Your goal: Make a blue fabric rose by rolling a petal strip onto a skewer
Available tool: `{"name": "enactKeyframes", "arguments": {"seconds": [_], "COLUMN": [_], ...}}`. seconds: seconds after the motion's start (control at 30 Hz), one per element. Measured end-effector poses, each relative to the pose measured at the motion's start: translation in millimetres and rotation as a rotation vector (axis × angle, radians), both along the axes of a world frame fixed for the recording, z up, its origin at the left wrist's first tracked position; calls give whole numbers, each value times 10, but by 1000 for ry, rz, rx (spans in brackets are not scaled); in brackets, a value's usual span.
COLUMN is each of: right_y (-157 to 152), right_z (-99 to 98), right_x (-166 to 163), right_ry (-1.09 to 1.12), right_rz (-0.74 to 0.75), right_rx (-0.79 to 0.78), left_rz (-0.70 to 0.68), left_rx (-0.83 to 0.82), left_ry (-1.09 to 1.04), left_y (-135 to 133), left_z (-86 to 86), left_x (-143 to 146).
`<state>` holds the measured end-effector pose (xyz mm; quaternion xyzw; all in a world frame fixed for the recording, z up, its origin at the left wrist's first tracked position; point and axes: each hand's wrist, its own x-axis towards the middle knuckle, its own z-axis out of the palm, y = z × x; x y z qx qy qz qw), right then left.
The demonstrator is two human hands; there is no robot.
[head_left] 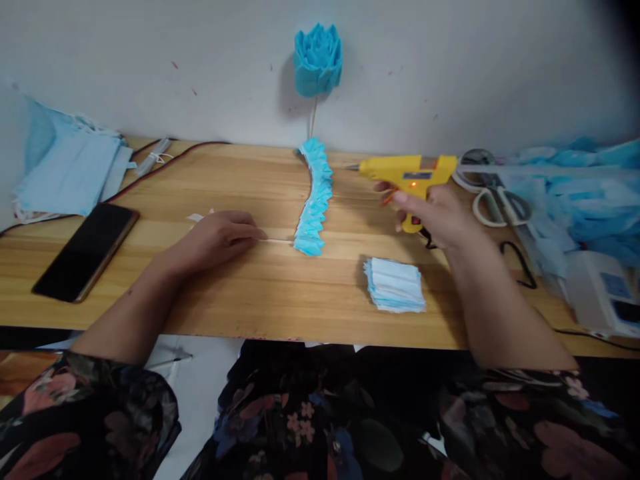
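Note:
My right hand (435, 210) grips a yellow hot glue gun (407, 170) above the table, its nozzle pointing left and a small orange light lit on its side. A clear glue stick (550, 171) runs out of its back. My left hand (220, 237) rests low over the wood, fingers closed on a thin white stick (277, 241). That stick reaches the lower end of a pleated blue strip (315, 200), which lies curved on the table between my hands. A stack of cut blue-and-white fabric pieces (396, 285) sits below the glue gun.
A blue flower (319, 61) on a stem stands against the wall. Face masks (73, 160) and a phone (86, 252) lie at left. Scissors (501, 205), a tape roll (475, 160), bagged blue material (585, 207) and a white device (603, 293) are at right. Cords cross the table.

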<state>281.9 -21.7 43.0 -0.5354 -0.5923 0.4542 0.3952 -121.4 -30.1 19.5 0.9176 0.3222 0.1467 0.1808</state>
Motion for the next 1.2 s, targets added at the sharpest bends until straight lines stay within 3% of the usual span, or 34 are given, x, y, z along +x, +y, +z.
{"name": "enactKeyframes", "arguments": {"seconds": [0.13,0.37,0.83,1.2], "right_y": [-65,-97,-116,-137], "right_z": [-87,-81,-136,-92], "right_x": [-126,-183,-236,-305], "right_ry": [-61,-92,-256,-276], "right_rz": [176,345,454,424], "right_rx": [-79,-93,-26,-7], "left_rz": [-11,-3,-5,-14], "left_rx": [22,25,5,24], "left_ry": [-13,-61,-47,-69], "left_y": [-3,-3,23,-6], "left_z": [2,-23,-60,-60], "left_x": [12,23,-8,1]}}
